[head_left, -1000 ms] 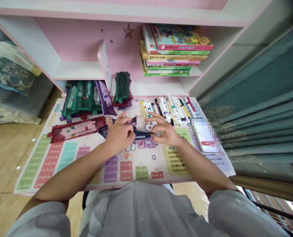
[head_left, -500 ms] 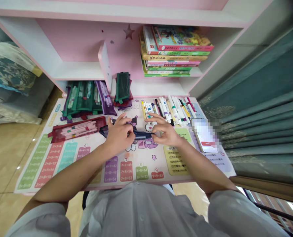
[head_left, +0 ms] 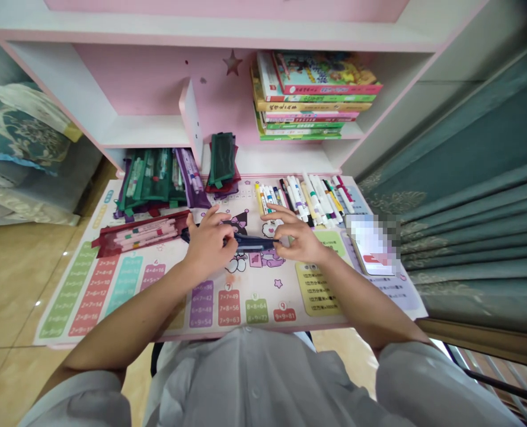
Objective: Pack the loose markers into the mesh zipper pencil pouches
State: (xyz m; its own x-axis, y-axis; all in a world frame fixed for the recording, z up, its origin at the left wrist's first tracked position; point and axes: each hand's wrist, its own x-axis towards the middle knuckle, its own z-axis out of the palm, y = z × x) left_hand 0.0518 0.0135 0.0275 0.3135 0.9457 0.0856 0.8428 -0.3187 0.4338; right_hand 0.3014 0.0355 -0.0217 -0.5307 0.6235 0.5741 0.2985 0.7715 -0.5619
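Note:
A dark blue pencil pouch (head_left: pixel 255 244) is stretched sideways above the desk mat's cartoon print. At its right end my right hand (head_left: pixel 299 236) pinches the corner between thumb and forefinger, with the other fingers raised. My left hand (head_left: pixel 210 240) is closed in a pinch along the upper edge and hides part of the pouch, whose left end shows behind the wrist. Just left of that hand lies a red mesh pouch (head_left: pixel 105 237) with several markers inside. Behind my right hand, several loose markers (head_left: pixel 296 196) lie in a row.
Green and purple filled pouches (head_left: pixel 156 178) are piled at the back left. Flat pouches (head_left: pixel 222 157) are stacked against the shelf divider (head_left: pixel 190 118). A phone (head_left: pixel 367 246) lies at the right edge, and books (head_left: pixel 312 107) are stacked on the shelf.
My left hand has slid slightly left along the dark blue pouch, uncovering more of its middle. My right hand stays at the right end. The view has shifted slightly.

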